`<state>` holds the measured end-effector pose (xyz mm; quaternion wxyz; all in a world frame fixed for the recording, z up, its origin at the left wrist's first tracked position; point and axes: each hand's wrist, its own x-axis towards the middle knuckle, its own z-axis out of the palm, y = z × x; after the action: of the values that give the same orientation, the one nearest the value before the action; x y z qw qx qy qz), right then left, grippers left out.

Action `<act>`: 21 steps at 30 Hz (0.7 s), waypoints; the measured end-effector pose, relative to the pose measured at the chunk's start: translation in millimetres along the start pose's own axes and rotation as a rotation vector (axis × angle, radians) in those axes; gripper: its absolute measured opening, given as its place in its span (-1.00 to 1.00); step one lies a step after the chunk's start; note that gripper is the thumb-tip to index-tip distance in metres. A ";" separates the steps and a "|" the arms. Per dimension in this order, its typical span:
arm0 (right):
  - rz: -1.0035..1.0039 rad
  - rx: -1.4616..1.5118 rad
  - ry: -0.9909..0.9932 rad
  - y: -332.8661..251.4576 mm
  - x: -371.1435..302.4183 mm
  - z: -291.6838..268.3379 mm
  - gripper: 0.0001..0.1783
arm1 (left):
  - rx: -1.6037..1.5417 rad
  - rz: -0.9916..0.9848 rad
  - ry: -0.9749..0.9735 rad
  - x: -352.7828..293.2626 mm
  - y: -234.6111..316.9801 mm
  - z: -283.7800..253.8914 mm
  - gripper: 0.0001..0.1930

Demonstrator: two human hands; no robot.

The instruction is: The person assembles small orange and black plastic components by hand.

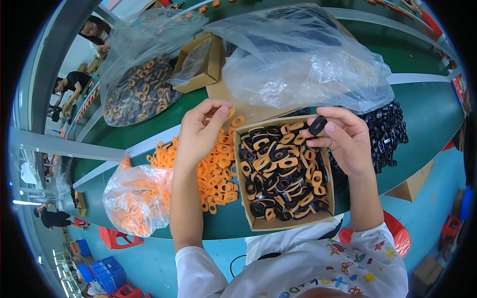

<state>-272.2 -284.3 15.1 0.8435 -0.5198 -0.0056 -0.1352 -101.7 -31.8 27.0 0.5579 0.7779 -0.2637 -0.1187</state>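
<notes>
Between thumb and forefinger, my left hand [201,131] pinches a small orange oval ring [230,113] above a loose pile of orange rings [216,169]. My right hand [350,144] grips a black oval ring [317,125], raised over the far right corner of an open cardboard box [240,191]. That box sits between my forearms, heaped with joined black-and-orange rings [283,164]. To the right of my right hand lies a pile of loose black rings [385,136], partly under clear plastic.
A clear bag of orange rings [139,198] lies at the left. Further back are a bag of black-and-orange rings [141,92], a small carton [203,64] and a large clear plastic bag [308,64]. A metal post [44,64] stands left. Other people work in the left background.
</notes>
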 end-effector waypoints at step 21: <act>-0.530 -0.819 -0.117 2.4 -8.5 26.1 -0.78 | -0.600 -0.090 -0.281 -47.8 53.3 62.6 -0.75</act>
<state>-276.4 -258.5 23.7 0.5044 -0.7963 -0.1314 -0.3070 -186.3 -68.9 49.6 0.7143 0.5661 -0.2567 -0.3216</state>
